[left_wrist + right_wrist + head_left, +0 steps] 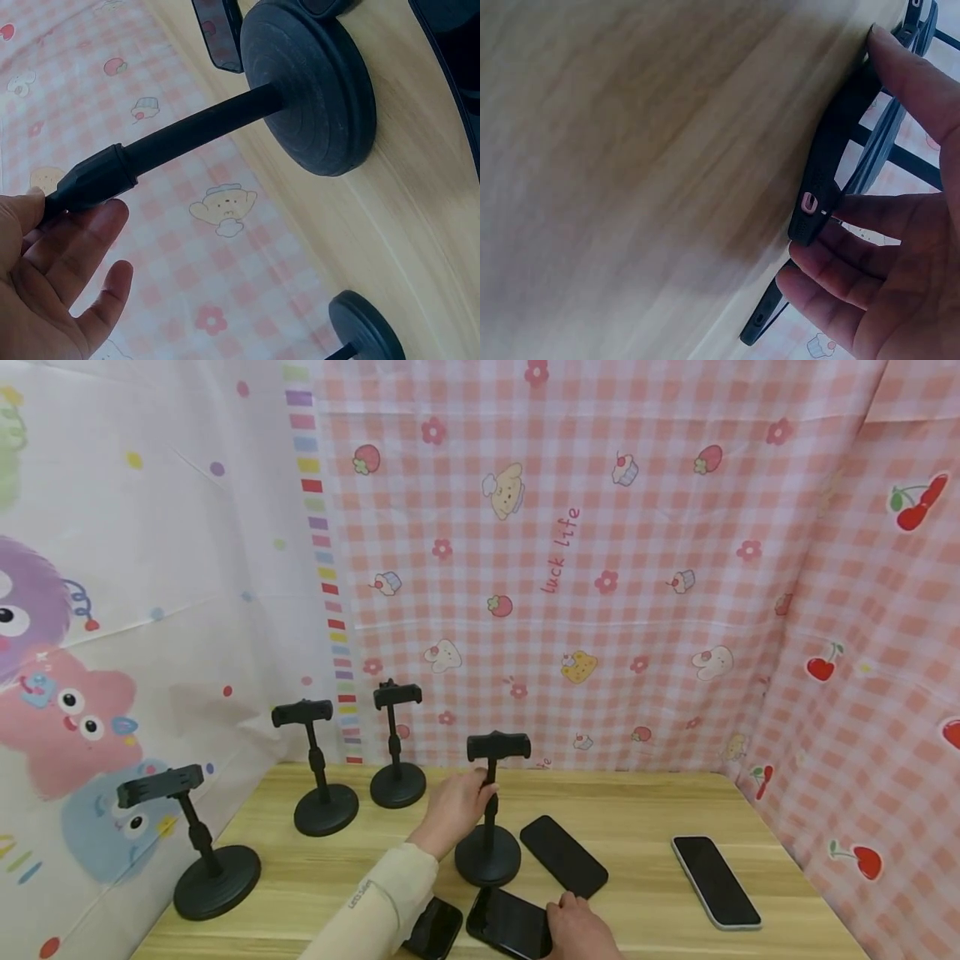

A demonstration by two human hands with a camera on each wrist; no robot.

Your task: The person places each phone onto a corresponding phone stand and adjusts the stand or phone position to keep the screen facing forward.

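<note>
My left hand point(453, 810) grips the pole of a black phone stand point(489, 857), whose round base is at the table's middle. In the left wrist view, the thumb and fingers of the left hand point(52, 285) pinch the stand's pole point(202, 135) near its collar. At the front edge, my right hand point(581, 931) holds the right end of a black smartphone point(510, 922), which lies face up before the base. The right wrist view has the right hand point(900, 247) with thumb and fingers on opposite edges of the black-cased phone point(832, 142), by its charging port.
Three more phone stands point(217, 885) point(326, 810) point(398, 785) stand at the left. A dark phone point(564, 856) lies right of the gripped stand, and a white-edged phone point(716, 881) farther right. Another phone point(437, 931) is partly behind the left sleeve. Curtains point(570, 635) enclose the wooden table.
</note>
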